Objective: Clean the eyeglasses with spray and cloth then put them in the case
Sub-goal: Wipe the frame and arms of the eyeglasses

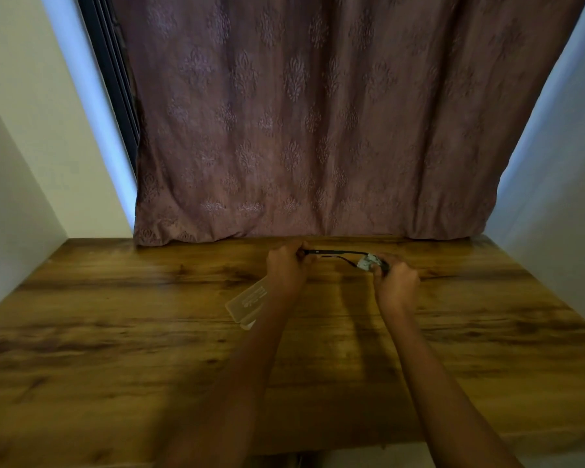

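Observation:
Black-framed eyeglasses are held above the far part of the wooden table. My left hand grips their left end. My right hand pinches a crumpled pale cloth against the right end of the glasses. A translucent case lies on the table just below my left wrist, partly hidden by my forearm. No spray bottle is in view.
A mauve patterned curtain hangs down to the table's far edge. Pale walls stand on both sides. The table's near edge runs under my forearms.

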